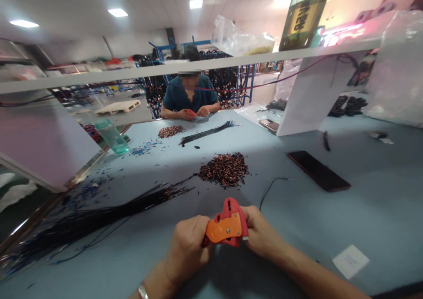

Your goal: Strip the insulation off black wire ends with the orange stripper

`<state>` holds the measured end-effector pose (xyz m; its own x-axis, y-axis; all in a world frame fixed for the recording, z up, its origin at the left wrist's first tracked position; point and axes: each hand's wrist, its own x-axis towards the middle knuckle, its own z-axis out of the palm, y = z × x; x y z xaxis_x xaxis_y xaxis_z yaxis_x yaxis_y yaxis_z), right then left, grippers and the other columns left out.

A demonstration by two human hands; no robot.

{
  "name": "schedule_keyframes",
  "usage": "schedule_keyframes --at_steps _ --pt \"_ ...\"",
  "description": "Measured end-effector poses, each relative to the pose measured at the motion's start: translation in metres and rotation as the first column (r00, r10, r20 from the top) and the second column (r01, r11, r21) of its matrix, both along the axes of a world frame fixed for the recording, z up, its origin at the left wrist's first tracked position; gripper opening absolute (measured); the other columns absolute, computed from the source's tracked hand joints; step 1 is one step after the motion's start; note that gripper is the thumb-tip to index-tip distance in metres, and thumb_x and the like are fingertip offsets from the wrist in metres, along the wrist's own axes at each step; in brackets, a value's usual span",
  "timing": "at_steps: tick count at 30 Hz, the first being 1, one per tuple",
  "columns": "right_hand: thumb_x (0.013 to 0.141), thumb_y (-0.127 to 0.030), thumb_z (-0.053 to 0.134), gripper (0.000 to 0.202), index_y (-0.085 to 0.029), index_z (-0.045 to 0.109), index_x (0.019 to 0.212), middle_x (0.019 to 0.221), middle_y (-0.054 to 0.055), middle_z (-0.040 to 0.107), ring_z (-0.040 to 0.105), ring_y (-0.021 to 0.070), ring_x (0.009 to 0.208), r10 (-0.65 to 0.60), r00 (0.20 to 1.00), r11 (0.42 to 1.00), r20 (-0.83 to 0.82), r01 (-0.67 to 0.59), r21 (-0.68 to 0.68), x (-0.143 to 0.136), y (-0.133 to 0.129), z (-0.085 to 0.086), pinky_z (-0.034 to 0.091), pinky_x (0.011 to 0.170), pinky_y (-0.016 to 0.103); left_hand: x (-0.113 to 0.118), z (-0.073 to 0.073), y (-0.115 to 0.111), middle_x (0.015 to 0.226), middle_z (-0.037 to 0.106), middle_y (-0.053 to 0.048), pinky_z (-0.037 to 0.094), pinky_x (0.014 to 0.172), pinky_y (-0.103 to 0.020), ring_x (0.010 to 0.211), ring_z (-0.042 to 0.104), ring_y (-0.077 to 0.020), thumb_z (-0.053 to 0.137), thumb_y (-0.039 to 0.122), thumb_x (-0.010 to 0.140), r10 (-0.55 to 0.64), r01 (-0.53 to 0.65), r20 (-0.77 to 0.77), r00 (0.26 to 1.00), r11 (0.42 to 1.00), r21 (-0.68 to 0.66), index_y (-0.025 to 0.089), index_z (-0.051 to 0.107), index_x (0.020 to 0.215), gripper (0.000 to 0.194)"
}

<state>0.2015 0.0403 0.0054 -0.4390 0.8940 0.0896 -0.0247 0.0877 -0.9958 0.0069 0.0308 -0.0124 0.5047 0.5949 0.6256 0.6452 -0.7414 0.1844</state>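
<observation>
A red and orange wire stripper (227, 228) is gripped in my left hand (190, 241), low in front of me above the table. Its jaw end points right, where my right hand (261, 230) is closed close against it. A thin black wire (269, 188) curves out from behind my right hand and lies toward the back; the part between my fingers is hidden. Left of my hands stretches a long bundle of black wires (109, 213), some ends showing copper. Beyond the stripper sits a pile of black and copper-coloured cut bits (224, 169).
A dark phone (319, 170) and a white paper square (350, 261) lie at right. A green cup (112, 136) and scattered blue bits (143, 147) are at left. Across the table (380, 188), a person (191, 94) holds a red tool behind a smaller wire bundle (208, 132). A shelf (132, 73) crosses above.
</observation>
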Motion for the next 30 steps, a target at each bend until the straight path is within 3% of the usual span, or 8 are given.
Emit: schedule_keyframes --at_steps 8,13,15,17,20,22,25,30 --pt "0.084 -0.029 0.059 0.022 -0.016 0.070 0.070 0.068 0.001 0.065 0.057 0.0159 0.066 -0.006 0.999 0.996 0.048 0.002 0.090 0.004 0.004 -0.001 0.047 0.065 0.025 0.000 0.003 0.000 0.060 0.059 0.000 0.036 0.048 -0.027 0.049 0.054 -0.0153 0.048 0.015 0.084 0.015 -0.012 0.042 0.999 0.997 -0.079 0.021 0.052 0.082 0.007" --pt "0.088 -0.030 0.053 0.022 -0.017 0.070 0.082 0.066 0.000 0.062 0.055 0.0156 0.063 -0.185 0.949 0.966 0.257 0.127 0.227 0.013 0.011 -0.003 0.044 0.063 0.025 -0.006 0.025 0.005 0.062 0.057 0.002 0.037 0.049 -0.023 0.050 0.048 -0.0110 0.053 0.023 0.085 0.067 0.023 0.208 0.976 0.915 -0.403 0.019 0.058 0.081 0.008" --pt "0.089 -0.029 0.051 0.022 -0.018 0.070 0.087 0.072 0.002 0.066 0.058 0.0167 0.067 -0.239 0.921 0.953 0.309 0.162 0.255 0.017 0.014 -0.005 0.044 0.064 0.026 -0.011 0.033 0.008 0.059 0.052 0.003 0.036 0.049 -0.023 0.051 0.045 -0.0112 0.055 0.031 0.086 0.162 0.054 0.294 0.942 0.791 -0.610 0.018 0.060 0.082 0.015" --pt "0.090 -0.027 0.050 0.022 -0.018 0.070 0.090 0.076 0.002 0.067 0.060 0.0172 0.069 -0.256 0.906 0.949 0.338 0.169 0.266 0.019 0.016 -0.008 0.045 0.066 0.026 -0.016 0.036 0.011 0.063 0.052 0.002 0.040 0.054 -0.026 0.056 0.048 -0.0129 0.060 0.041 0.083 0.210 0.263 0.438 0.874 0.554 -0.790 0.016 0.064 0.093 0.027" --pt "0.090 -0.023 0.048 0.022 -0.018 0.070 0.091 0.077 0.003 0.068 0.061 0.0173 0.070 -0.268 0.898 0.934 0.350 0.154 0.321 0.021 0.017 -0.011 0.046 0.068 0.027 -0.021 0.034 0.015 0.070 0.056 -0.002 0.045 0.060 -0.031 0.062 0.054 -0.0159 0.066 0.044 0.079 0.363 0.626 0.654 0.664 0.208 -0.752 0.013 0.065 0.105 0.041" --pt "0.089 -0.020 0.048 0.023 -0.018 0.071 0.089 0.080 0.004 0.066 0.062 0.0170 0.071 -0.287 0.892 0.911 0.349 0.141 0.388 0.021 0.018 -0.011 0.046 0.067 0.027 -0.024 0.030 0.016 0.070 0.056 -0.002 0.046 0.063 -0.032 0.061 0.054 -0.0151 0.065 0.041 0.079 0.471 0.769 0.694 0.545 0.050 -0.638 0.011 0.068 0.106 0.041" --pt "0.089 -0.018 0.047 0.025 -0.018 0.073 0.089 0.082 0.006 0.062 0.060 0.0162 0.069 -0.308 0.880 0.880 0.362 0.119 0.460 0.021 0.018 -0.011 0.046 0.064 0.027 -0.030 0.023 0.019 0.067 0.055 -0.002 0.046 0.064 -0.033 0.057 0.053 -0.0131 0.061 0.038 0.082 0.565 0.875 0.704 0.431 -0.069 -0.480 0.007 0.070 0.107 0.041" --pt "0.091 -0.015 0.046 0.026 -0.018 0.072 0.093 0.079 0.005 0.061 0.060 0.0171 0.070 -0.326 0.853 0.856 0.408 0.084 0.510 0.022 0.019 -0.014 0.046 0.066 0.028 -0.038 0.018 0.021 0.068 0.057 -0.004 0.045 0.062 -0.033 0.057 0.054 -0.0146 0.059 0.035 0.083 0.568 0.917 0.732 0.377 -0.119 -0.381 0.005 0.070 0.112 0.044"
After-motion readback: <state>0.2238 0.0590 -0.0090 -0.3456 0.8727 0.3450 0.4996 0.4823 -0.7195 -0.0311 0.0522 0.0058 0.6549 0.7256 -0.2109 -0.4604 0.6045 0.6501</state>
